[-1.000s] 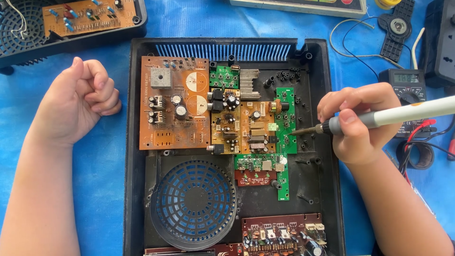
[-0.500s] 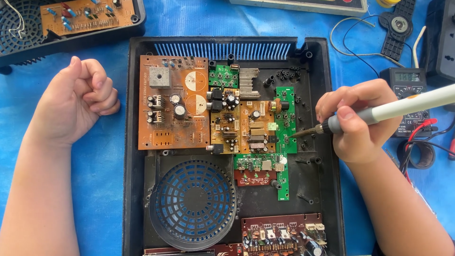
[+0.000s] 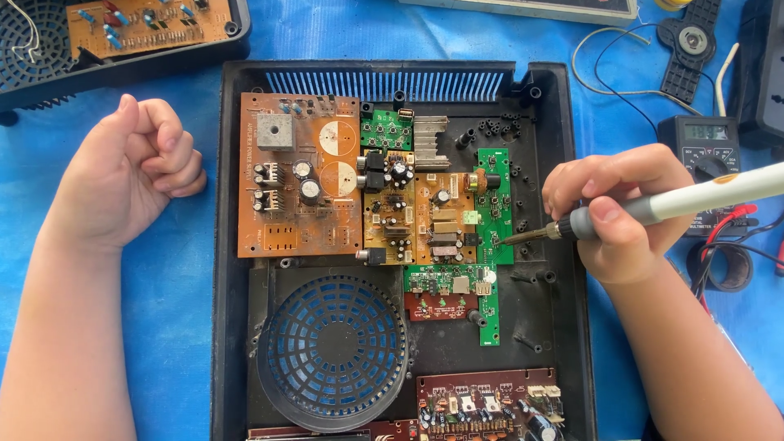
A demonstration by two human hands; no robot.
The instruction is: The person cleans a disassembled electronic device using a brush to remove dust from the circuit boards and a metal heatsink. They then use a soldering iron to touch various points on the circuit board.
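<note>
My right hand (image 3: 616, 212) holds a soldering iron (image 3: 653, 206) to the green board (image 3: 494, 208). My left hand (image 3: 131, 175) rests fisted on the blue mat (image 3: 163, 269).

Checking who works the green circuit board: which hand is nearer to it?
Right. The right hand sits just right of the green circuit board, soldering iron tip touching it; the left hand rests outside the case.

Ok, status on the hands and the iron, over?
Right hand grips soldering iron, tip at green board edge. Left hand fisted on blue sheet, holding nothing. Nothing blocking the tip.
</note>
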